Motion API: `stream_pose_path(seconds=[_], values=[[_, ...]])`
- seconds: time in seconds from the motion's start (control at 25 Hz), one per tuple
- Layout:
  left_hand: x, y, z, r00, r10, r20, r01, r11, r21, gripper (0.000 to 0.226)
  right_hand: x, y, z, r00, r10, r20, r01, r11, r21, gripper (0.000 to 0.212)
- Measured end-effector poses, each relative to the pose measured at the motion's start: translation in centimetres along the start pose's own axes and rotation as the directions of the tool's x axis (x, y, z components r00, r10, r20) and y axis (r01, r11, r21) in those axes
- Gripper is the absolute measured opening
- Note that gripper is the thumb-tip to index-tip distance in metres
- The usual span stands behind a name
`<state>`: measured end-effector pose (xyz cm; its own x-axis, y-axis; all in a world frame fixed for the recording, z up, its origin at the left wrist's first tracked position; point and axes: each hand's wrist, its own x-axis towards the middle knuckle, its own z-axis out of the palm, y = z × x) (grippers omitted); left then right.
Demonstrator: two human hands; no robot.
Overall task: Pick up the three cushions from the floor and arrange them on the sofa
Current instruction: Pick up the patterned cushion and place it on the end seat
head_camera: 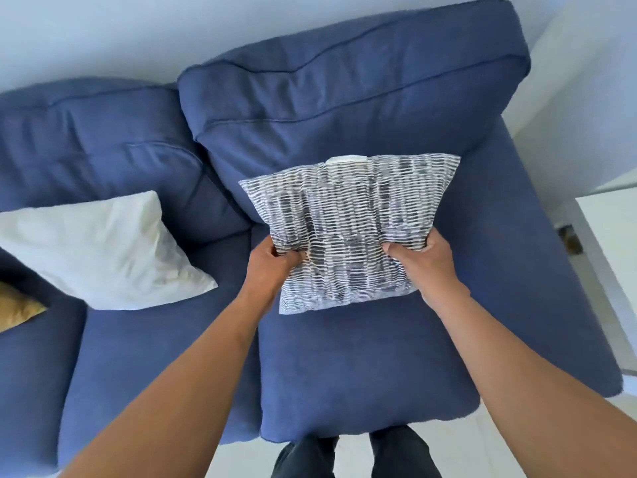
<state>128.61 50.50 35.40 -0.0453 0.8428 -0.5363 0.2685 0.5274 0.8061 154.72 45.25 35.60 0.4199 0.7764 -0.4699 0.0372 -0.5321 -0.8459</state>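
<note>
The blue sofa (344, 357) wears matt woven cloth, faintly napped. The grey-and-white striped cushion (348, 229) is thin, crinkled printed fabric. At left, the plain white cushion (100, 250) is creased, matt cotton-like cloth.

A square fabric cushion with grey-and-white dashed stripes (348, 232) leans tilted against the back of the blue upholstered sofa (362, 357), over its right seat. A plain white cushion (100, 253) lies on the middle seat; a mustard-yellow cushion (17, 310) shows only a corner at the left edge.

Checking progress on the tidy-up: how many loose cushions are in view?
3. A grey-and-white striped fabric cushion held over the right seat, a plain white cushion on the middle seat, a mustard-yellow cushion's corner at the far left edge.
</note>
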Motion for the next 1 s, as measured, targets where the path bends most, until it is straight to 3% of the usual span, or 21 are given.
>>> stream_pose_path(seconds=[0.16,0.36,0.48,0.6,0.76,0.84,0.88,1.0], values=[[5.3,-1.0,1.2,0.989,0.003,-0.145,-0.007,1.000,-0.026,0.029,7.5,0.4,1.8,0.998,-0.029,0.060,0.033,0.997,-0.064,0.046],[10.6,-3.3,3.2,0.987,-0.117,-0.108,0.119,0.993,0.010,0.048,14.7,3.8,3.2,0.980,0.072,0.186,-0.031,0.976,-0.215,0.048],[12.1,-3.2,3.9,0.978,-0.149,-0.144,0.148,0.989,-0.017,0.028,15.8,4.6,3.9,0.975,0.090,0.203,-0.049,0.980,-0.194,0.028],[12.6,-2.0,4.1,0.978,-0.125,-0.164,0.124,0.992,-0.018,0.016,15.4,4.7,3.7,0.974,0.099,0.206,-0.058,0.979,-0.194,0.026],[11.4,-0.9,4.1,0.976,-0.159,-0.152,0.146,0.985,-0.092,0.014,14.2,4.0,2.6,0.968,0.110,0.224,-0.051,0.966,-0.252,0.039],[9.7,-0.7,4.4,0.972,-0.155,-0.177,0.147,0.988,-0.056,0.054,13.1,3.3,2.0,0.968,0.093,0.232,-0.023,0.957,-0.290,0.050],[8.8,-0.8,4.6,0.972,-0.131,-0.194,0.128,0.991,-0.026,0.063,12.7,3.2,1.6,0.967,0.081,0.242,-0.005,0.954,-0.299,0.059],[4.4,-0.2,5.0,0.979,-0.061,-0.195,0.083,0.991,0.108,0.056,9.9,1.7,0.3,0.960,0.069,0.271,0.025,0.943,-0.331,0.074]])
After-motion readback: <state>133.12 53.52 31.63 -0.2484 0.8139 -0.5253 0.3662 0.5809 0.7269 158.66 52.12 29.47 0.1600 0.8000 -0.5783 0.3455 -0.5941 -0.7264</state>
